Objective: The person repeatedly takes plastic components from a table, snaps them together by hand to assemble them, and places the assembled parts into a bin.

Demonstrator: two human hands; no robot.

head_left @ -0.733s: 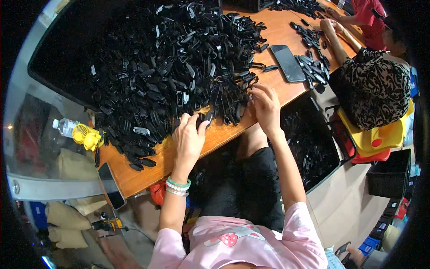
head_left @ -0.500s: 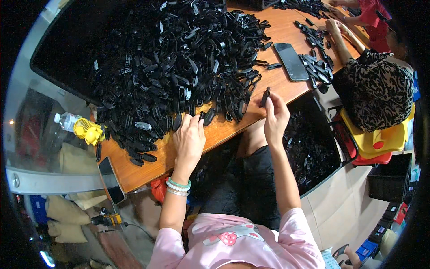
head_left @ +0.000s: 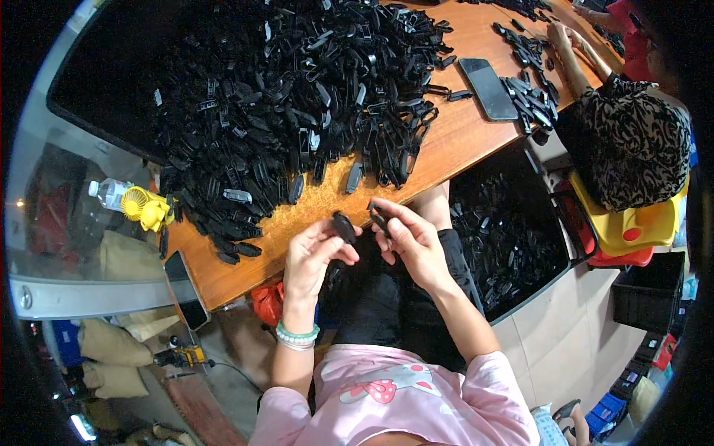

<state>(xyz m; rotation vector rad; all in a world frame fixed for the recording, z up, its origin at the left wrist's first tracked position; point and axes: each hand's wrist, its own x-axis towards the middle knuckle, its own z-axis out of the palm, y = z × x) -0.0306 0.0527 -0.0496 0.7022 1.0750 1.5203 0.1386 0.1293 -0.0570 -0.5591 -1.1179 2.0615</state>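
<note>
Both hands are close together in front of the table's near edge, above my lap. My left hand [head_left: 306,259] pinches a small black plastic clip-like part [head_left: 343,227] between thumb and fingers. Something dark also shows below its fingertips, too shadowed to make out. In my right hand [head_left: 416,249], thumb and forefinger grip another slim black plastic part [head_left: 378,217], held a short gap from the left one. Beyond them a large heap of similar black parts [head_left: 253,134] covers much of the wooden table [head_left: 439,149]. A few loose parts lie at the heap's near edge.
A phone [head_left: 489,89] lies right of the heap, beside a smaller group of parts [head_left: 529,108] and a co-worker's hands [head_left: 563,37]. A yellow fan [head_left: 149,209], a bottle [head_left: 111,194] and another phone [head_left: 186,290] are at the left. Below right stands a parts-filled crate [head_left: 532,298].
My left hand has drawn back from the heap with a black part. My right hand has come left and down with its part, so the two are now near each other.
</note>
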